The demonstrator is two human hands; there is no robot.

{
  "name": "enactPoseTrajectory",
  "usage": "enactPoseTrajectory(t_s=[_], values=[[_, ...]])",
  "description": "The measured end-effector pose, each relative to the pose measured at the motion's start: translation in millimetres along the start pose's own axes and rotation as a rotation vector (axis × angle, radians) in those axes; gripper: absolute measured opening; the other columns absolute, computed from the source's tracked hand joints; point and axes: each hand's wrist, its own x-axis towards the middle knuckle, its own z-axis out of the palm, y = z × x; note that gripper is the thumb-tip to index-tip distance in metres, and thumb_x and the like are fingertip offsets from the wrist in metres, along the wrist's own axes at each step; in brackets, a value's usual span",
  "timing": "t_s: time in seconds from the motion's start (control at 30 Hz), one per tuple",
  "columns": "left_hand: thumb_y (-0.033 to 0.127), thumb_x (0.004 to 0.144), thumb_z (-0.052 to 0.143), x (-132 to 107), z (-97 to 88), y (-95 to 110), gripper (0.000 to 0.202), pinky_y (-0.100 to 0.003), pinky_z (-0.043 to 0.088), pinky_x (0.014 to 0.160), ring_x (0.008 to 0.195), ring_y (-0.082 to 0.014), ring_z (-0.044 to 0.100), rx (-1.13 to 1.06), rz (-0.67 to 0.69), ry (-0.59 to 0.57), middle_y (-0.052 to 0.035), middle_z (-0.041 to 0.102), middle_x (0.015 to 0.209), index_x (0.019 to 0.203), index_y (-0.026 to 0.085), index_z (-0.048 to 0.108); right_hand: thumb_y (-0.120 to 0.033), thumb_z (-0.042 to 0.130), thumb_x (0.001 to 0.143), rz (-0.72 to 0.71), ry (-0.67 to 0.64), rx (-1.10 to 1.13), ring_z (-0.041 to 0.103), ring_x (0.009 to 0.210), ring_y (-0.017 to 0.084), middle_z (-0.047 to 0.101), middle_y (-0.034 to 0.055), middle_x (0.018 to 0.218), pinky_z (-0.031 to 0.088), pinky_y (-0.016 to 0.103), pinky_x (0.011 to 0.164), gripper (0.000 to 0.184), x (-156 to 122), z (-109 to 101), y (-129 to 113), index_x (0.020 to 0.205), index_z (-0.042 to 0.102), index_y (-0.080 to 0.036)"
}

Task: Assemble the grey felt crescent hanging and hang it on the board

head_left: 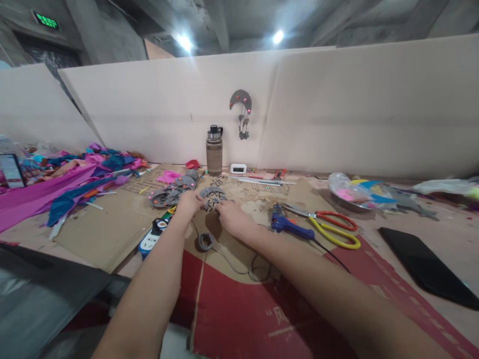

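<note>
My left hand (190, 203) is closed in a pinch, with a thin grey cord (223, 254) running up towards its fingers from a small coil (205, 242) on the cardboard. Opposite it, my right hand (232, 217) is also closed at the fingertips; what they hold is too small to make out. Just beyond both hands lie small grey felt pieces (213, 193). Grey felt crescents with pink and orange dots (168, 194) are heaped to the left of my left hand. A blue glue gun (292, 227) rests to the right of my right hand.
Scissors with red and yellow handles (335, 229) lie beside the glue gun. A black phone (426, 267) is further right, near a metal bowl (348, 202). A bottle (214, 152) stands at the back. Left are a power strip (151, 239) and coloured cloth scraps (78, 182).
</note>
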Motion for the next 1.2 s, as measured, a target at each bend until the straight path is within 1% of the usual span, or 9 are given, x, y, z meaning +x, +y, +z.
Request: enactPoseTrajectory(t_s=[0.1, 0.23, 0.4, 0.6, 0.7, 0.83, 0.97, 1.07, 1.2], values=[[0.02, 0.068, 0.066, -4, 1.1, 3, 0.018, -0.021, 0.042, 0.048, 0.045, -0.012, 0.054, -0.033, 0.005, -0.024, -0.0029, 0.064, 0.053, 0.083, 0.014, 0.075, -0.011, 0.044, 0.082, 0.032, 0.029, 0.054, 0.058, 0.093, 0.021, 0.065, 0.012, 0.102, 0.041, 0.032, 0.083, 0.03, -1, -5, 2, 0.101, 0.066, -0.016], [0.022, 0.072, 0.065, -4, 4.0, 3, 0.015, -0.02, 0.04, 0.046, 0.04, -0.011, 0.051, -0.06, 0.014, -0.029, -0.0006, 0.058, 0.047, 0.082, 0.015, 0.074, -0.01, 0.042, 0.083, 0.026, 0.09, 0.106, 0.057, 0.098, 0.02, 0.065, 0.0112, 0.103, 0.04, 0.03, 0.088, 0.034, -4, -7, 3, 0.105, 0.067, -0.017], [0.02, 0.068, 0.07, -4, 5.2, 4, 0.009, -0.021, 0.041, 0.049, 0.044, -0.0127, 0.055, -0.066, 0.041, -0.012, -0.0004, 0.056, 0.045, 0.075, 0.016, 0.073, -0.011, 0.043, 0.084, -0.017, 0.077, 0.099, 0.057, 0.096, 0.021, 0.065, 0.0111, 0.103, 0.04, 0.033, 0.087, 0.033, -9, -4, -2, 0.103, 0.068, -0.018], [0.017, 0.072, 0.064, -7, 3.9, 4, 0.011, -0.021, 0.043, 0.05, 0.048, -0.0138, 0.059, -0.103, 0.006, -0.031, -0.0013, 0.059, 0.047, 0.079, 0.014, 0.072, -0.011, 0.043, 0.083, -0.052, 0.041, 0.023, 0.056, 0.095, 0.023, 0.064, 0.0112, 0.1, 0.042, 0.033, 0.081, 0.031, -12, -3, -3, 0.097, 0.069, -0.017], [0.018, 0.071, 0.066, -7, 3.1, 4, 0.009, -0.021, 0.044, 0.052, 0.049, -0.0146, 0.059, -0.087, 0.009, -0.044, -0.0011, 0.059, 0.045, 0.077, 0.015, 0.072, -0.012, 0.041, 0.085, -0.048, 0.037, 0.028, 0.055, 0.097, 0.023, 0.064, 0.0108, 0.1, 0.042, 0.034, 0.082, 0.031, -12, -2, -3, 0.097, 0.069, -0.017], [0.019, 0.07, 0.068, -7, 4.1, 5, 0.008, -0.021, 0.043, 0.051, 0.051, -0.0152, 0.06, -0.054, 0.009, -0.056, -0.001, 0.059, 0.046, 0.077, 0.015, 0.072, -0.011, 0.041, 0.085, -0.053, 0.07, 0.055, 0.055, 0.098, 0.022, 0.065, 0.0095, 0.1, 0.041, 0.034, 0.084, 0.032, -12, 0, -3, 0.099, 0.069, -0.019], [0.02, 0.069, 0.069, -7, 4.2, 7, 0.009, -0.021, 0.041, 0.05, 0.052, -0.0157, 0.061, -0.027, 0.002, -0.05, -0.0005, 0.058, 0.044, 0.077, 0.016, 0.072, -0.013, 0.042, 0.086, -0.067, 0.05, 0.039, 0.055, 0.097, 0.022, 0.065, 0.0092, 0.1, 0.042, 0.032, 0.082, 0.029, -12, 0, -5, 0.096, 0.069, -0.018], [0.018, 0.067, 0.07, -7, 2.9, 7, 0.006, -0.019, 0.041, 0.05, 0.053, -0.0148, 0.062, -0.024, 0.002, -0.051, 0.0007, 0.057, 0.043, 0.073, 0.017, 0.071, -0.013, 0.043, 0.086, -0.078, 0.054, 0.033, 0.055, 0.096, 0.022, 0.065, 0.0091, 0.099, 0.041, 0.032, 0.081, 0.029, -12, 0, -6, 0.096, 0.069, -0.018], [0.016, 0.069, 0.068, -8, 1.7, 5, 0.004, -0.018, 0.042, 0.05, 0.053, -0.0135, 0.062, -0.05, 0.008, -0.068, 0.0, 0.06, 0.047, 0.072, 0.016, 0.07, -0.012, 0.042, 0.086, -0.078, 0.063, 0.064, 0.054, 0.096, 0.021, 0.065, 0.0084, 0.1, 0.04, 0.032, 0.084, 0.03, -12, 3, -4, 0.098, 0.069, -0.018]])
